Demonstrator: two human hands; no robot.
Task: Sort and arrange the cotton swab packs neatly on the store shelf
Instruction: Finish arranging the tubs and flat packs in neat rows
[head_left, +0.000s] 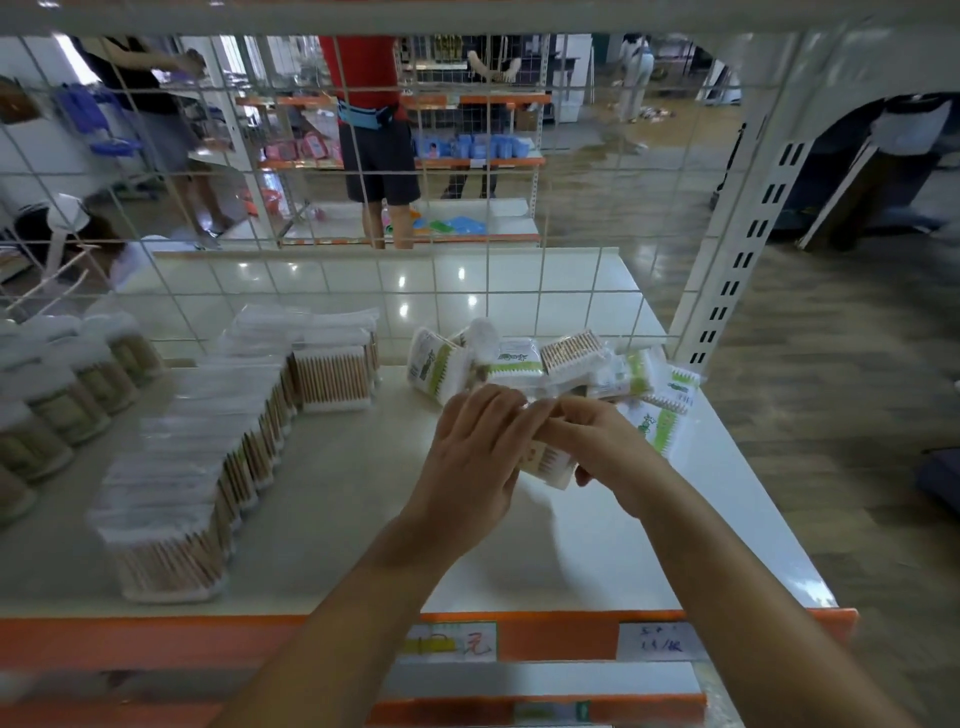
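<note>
above the white shelf, right of centre, one cotton swab pack is held between both hands: left hand laid over it, right hand curled around its far end. its long axis cannot be made out. the tidy row lies leftward, nearer the left hand; the unsorted heap lies just behind.

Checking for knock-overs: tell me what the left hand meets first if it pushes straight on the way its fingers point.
The left hand points up and away toward the shelf's back, so it would probably first meet the loose heap of green-labelled packs, beyond the pack both hands hold. Depth is uncertain.
</note>
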